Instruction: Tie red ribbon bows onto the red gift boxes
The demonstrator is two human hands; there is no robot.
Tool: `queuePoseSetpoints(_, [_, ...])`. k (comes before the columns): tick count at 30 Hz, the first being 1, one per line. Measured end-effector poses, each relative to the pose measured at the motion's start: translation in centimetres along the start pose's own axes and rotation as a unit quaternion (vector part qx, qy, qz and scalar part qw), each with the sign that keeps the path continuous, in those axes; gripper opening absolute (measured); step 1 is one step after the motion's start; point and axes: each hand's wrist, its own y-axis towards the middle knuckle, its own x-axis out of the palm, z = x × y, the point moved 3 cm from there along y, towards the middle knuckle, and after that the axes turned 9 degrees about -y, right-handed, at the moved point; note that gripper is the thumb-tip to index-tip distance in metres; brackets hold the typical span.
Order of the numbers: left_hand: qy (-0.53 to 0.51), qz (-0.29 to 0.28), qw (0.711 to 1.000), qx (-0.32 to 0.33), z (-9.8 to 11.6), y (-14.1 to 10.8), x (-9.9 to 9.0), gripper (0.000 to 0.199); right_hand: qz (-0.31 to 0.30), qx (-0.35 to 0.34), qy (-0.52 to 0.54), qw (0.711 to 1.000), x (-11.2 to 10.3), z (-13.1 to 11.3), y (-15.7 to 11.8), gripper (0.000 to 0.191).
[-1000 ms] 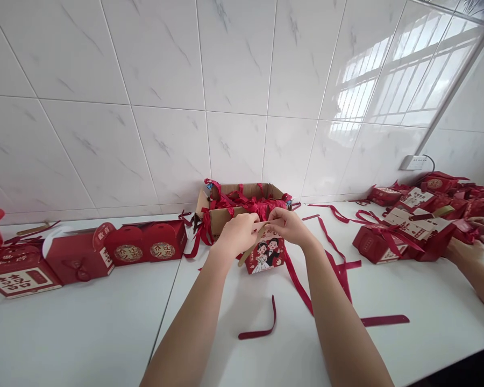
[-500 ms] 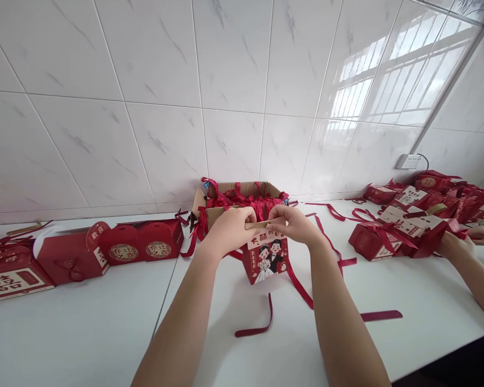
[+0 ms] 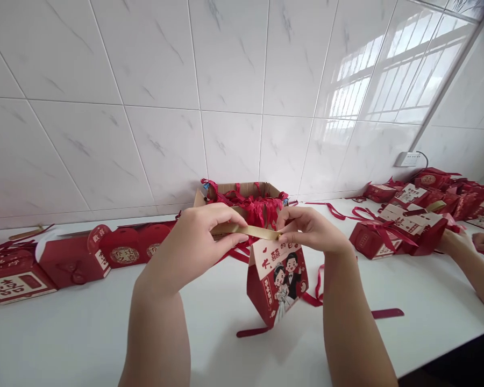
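Observation:
A red wedding favour box [image 3: 280, 285] hangs slightly tilted over the table, with a cartoon bride and groom on its front and a pale pointed top. Pinched at the top of this box, my right hand [image 3: 312, 231] keeps it up. A flat gold ribbon [image 3: 262, 232] runs from there to my left hand [image 3: 197, 242], whose thumb and fingers are closed on it. Below the box, part of a dark red ribbon strip [image 3: 251, 332] lies on the table.
A cardboard carton [image 3: 268, 189] full of red ribbons stands against the tiled wall. Red boxes [image 3: 75, 258] line the left side. More boxes [image 3: 411, 226] are piled at right, where another person's hands [image 3: 454, 241] work. A loose red ribbon [image 3: 387, 313] lies nearby.
Both hands have come closer with the box. My left hand has moved left, away from the box top, drawing the gold ribbon out straight between the hands.

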Motion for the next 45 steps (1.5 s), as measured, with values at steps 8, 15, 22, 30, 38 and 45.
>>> queuePoseSetpoints(8, [0.033,0.142,0.986,0.078,0.2,0.9,0.2,0.017,0.069,-0.104,-0.066,0.99,-0.3,-2.3,-1.4,0.015])
queuePoseSetpoints(15, [-0.188,0.108,0.976,-0.005,0.9,1.0,1.6,0.009,0.136,-0.217,-0.196,0.947,0.6,-5.3,-2.5,0.011])
queuePoseSetpoints(22, [-0.355,-0.025,0.934,-0.036,2.6,0.5,2.6,0.014,0.143,-0.253,-0.238,0.927,1.2,-6.6,-3.0,0.016])
queuePoseSetpoints(30, [-0.359,-0.009,0.932,-0.059,2.2,0.3,2.8,0.018,0.135,-0.26,-0.256,0.921,1.4,-7.1,-3.2,0.017])
queuePoseSetpoints(38, [-0.381,-0.073,0.921,-0.04,3.0,0.1,2.7,0.008,0.127,-0.256,-0.222,0.932,1.3,-7.0,-3.2,0.019])
queuePoseSetpoints(45, [-0.355,-0.084,0.931,-0.015,3.0,0.0,2.5,0.007,0.131,-0.262,-0.217,0.931,1.2,-7.2,-3.3,0.017])
